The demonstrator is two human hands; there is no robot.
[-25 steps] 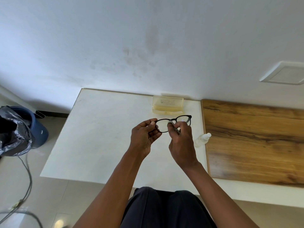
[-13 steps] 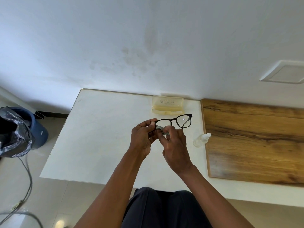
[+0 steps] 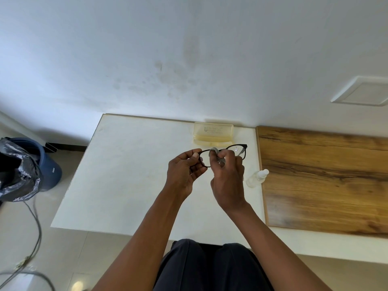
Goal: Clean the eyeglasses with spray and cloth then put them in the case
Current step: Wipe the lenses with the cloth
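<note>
White table (image 3: 126, 175) against wall (image 3: 189, 59) (hands (image 3: 184, 173) holding eyeglasses (image 3: 241, 151)).

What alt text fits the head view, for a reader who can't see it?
Seen from above, the left hand holds black eyeglasses by one end while the right hand presses a grey cloth to a lens, over a white table. A yellowish case sits behind them; a spray bottle lies to the right.
</note>
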